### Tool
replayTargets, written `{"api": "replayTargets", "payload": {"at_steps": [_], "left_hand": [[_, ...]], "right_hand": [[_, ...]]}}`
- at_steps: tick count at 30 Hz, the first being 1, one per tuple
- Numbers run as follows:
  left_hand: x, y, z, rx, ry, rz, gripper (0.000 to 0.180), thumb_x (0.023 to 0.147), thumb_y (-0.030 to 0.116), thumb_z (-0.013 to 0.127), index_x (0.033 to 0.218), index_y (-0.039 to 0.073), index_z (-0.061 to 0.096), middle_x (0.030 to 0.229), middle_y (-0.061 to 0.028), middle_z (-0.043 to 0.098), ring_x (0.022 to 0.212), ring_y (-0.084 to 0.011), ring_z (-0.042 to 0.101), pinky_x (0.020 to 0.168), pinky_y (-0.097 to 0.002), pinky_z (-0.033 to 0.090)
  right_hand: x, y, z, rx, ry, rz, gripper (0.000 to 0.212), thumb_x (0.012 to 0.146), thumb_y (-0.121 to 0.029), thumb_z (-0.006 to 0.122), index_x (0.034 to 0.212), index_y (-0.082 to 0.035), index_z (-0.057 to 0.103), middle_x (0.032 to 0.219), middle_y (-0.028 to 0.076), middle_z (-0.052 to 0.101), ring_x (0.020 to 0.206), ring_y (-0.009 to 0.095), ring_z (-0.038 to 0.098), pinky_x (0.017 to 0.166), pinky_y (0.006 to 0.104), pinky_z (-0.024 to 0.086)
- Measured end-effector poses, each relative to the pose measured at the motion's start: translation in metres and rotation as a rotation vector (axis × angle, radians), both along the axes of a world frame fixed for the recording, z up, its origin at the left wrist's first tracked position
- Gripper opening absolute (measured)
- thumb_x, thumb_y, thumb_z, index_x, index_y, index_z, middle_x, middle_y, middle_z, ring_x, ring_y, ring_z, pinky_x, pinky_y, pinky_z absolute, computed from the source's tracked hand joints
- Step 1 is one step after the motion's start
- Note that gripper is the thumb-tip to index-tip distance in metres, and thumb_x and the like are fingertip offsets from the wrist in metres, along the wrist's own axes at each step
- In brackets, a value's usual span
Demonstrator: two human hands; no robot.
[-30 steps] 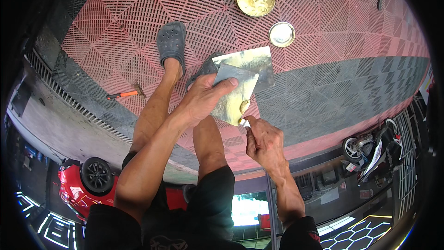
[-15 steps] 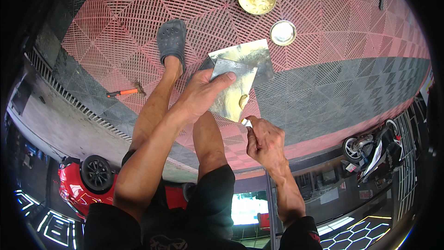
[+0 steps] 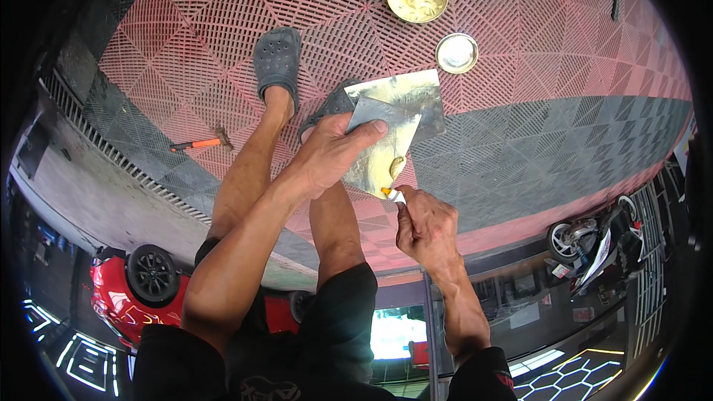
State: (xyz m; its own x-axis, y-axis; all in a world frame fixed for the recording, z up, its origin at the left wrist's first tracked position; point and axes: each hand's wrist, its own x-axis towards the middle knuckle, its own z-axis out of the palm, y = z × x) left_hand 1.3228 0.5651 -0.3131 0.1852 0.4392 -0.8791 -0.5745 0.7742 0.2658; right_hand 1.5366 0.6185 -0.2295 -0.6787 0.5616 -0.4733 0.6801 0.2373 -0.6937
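My left hand (image 3: 336, 150) is closed on a thin flat sheet (image 3: 365, 113), its thumb pressed on the upper face. Pale yellow paste is smeared over this sheet, and a thicker dab of paste (image 3: 397, 167) sits near its right edge. A second paste-smeared sheet (image 3: 425, 96) lies behind the first, partly covered by it; what supports it is hidden. My right hand (image 3: 429, 229) grips a small white tube (image 3: 398, 197), mostly hidden in the fingers. Its orange-yellow tip is at the lower corner of the front sheet.
Ahead on the red and grey grid floor (image 3: 512, 37) stand an open tin (image 3: 414, 21) of pale yellow paste and a round metal lid (image 3: 457, 54). To the left lies an orange-handled hammer (image 3: 200, 145), near my dark clog (image 3: 276, 59). A red car (image 3: 122, 297) and a motorcycle (image 3: 594, 241) appear at the lower sides.
The sheets in my left hand have shifted slightly right and down. More of the tube's orange-yellow tip now shows against the front sheet's corner. My right hand has hardly moved.
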Motion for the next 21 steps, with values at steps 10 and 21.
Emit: {"api": "replayTargets", "payload": {"at_steps": [10, 21], "left_hand": [[0.0007, -0.0007, -0.0013, 0.021, 0.045, -0.036, 0.042, 0.108, 0.033, 0.07, 0.126, -0.005, 0.074, 0.107, -0.0052, 0.078, 0.095, -0.0084, 0.072, 0.083, -0.0269, 0.058], [-0.003, 0.0038, -0.001, 0.044, 0.069, -0.075, 0.041, 0.109, 0.033, 0.069, 0.124, -0.005, 0.075, 0.104, -0.0034, 0.078, 0.092, -0.008, 0.071, 0.083, -0.0267, 0.058]], "right_hand": [[0.0028, 0.0029, -0.0017, 0.006, -0.026, 0.055, 0.035, 0.085, 0.008, 0.074, 0.118, 0.002, 0.069, 0.082, 0.013, 0.068, 0.068, 0.031, 0.07, 0.059, 0.0395, 0.056], [0.0011, 0.0043, -0.0051, 0.022, -0.065, 0.087, 0.04, 0.08, 0.008, 0.075, 0.118, -0.001, 0.067, 0.083, 0.01, 0.066, 0.071, 0.029, 0.069, 0.06, 0.0408, 0.055]]}}
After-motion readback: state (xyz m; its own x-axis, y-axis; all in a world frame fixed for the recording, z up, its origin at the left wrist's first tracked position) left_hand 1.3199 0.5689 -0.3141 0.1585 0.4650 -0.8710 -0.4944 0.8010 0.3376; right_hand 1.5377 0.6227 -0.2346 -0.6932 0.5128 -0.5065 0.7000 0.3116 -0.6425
